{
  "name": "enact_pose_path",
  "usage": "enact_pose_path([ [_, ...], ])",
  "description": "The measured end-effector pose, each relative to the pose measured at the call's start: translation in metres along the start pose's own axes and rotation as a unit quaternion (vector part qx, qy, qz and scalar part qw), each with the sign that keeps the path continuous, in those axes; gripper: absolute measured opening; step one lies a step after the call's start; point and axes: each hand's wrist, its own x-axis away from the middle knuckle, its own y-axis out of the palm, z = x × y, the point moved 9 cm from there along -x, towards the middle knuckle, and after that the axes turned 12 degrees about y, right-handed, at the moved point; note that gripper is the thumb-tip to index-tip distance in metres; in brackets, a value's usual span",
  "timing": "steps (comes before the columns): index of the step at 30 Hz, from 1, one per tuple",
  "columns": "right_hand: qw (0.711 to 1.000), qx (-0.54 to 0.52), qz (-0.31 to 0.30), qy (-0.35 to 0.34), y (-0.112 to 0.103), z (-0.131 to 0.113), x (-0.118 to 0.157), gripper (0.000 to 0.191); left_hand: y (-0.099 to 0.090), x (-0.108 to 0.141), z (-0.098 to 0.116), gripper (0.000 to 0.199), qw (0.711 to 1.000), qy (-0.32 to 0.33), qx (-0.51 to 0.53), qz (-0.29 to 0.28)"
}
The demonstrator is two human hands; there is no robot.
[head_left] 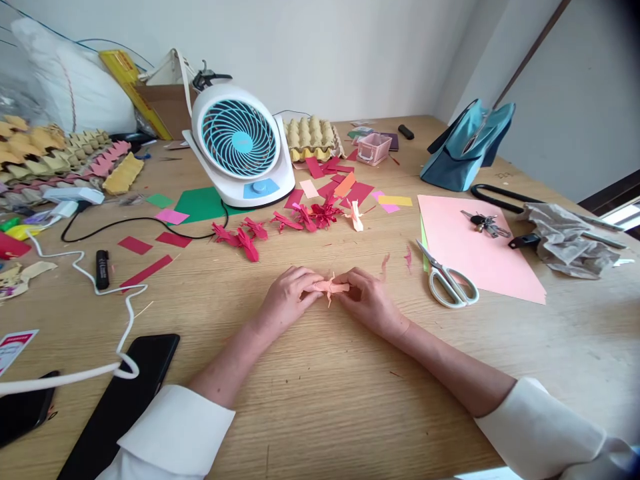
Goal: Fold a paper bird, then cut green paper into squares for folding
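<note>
Between my hands is a small peach folded-paper figure (331,287) with thin strips sticking out above and below its middle. My left hand (290,295) pinches its left end, and my right hand (371,301) pinches the right end. Both hands are low over the wooden table; some fingertips are hidden behind the paper and the other fingers. Beyond them lie several similar red paper figures (247,243) in a loose row, with a pale cream one (356,217) at the right end. White-handled scissors (447,280) rest to the right of my right hand, blades partly apart.
A white fan (239,143) stands at the back. Pink paper sheets (480,257) with keys (485,225) on them lie right, near a blue bag (467,147). Cut paper pieces (361,195) are scattered behind the figures. Left are a marker (102,269), a white cable (131,313) and a black phone-like slab (125,400).
</note>
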Motion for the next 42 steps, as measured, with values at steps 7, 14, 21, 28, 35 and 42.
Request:
enact_pose_path([
  [7,1.000,0.020,-0.017,-0.010,0.002,-0.001,0.001,0.012,0.007,0.004,-0.006,0.016,0.999,-0.024,0.045,-0.011],
  [14,1.000,-0.017,-0.026,0.002,0.002,0.000,0.002,0.014,0.009,0.005,-0.003,0.018,0.997,-0.031,0.068,-0.027],
  [21,0.997,-0.067,-0.038,0.013,0.004,0.001,0.004,0.015,0.007,0.004,0.004,0.020,0.998,-0.022,0.050,-0.030],
  [28,0.996,-0.077,-0.017,0.034,-0.002,0.007,0.000,0.014,0.008,0.007,0.001,0.020,0.994,-0.085,0.069,0.020],
  [35,0.997,-0.071,-0.013,0.035,-0.002,0.006,0.001,0.012,0.006,0.005,0.010,0.020,0.994,-0.068,0.086,0.019],
  [42,0.997,-0.069,-0.035,0.021,0.000,0.001,0.002,0.013,0.005,0.006,0.011,0.019,0.992,-0.058,0.098,0.051],
])
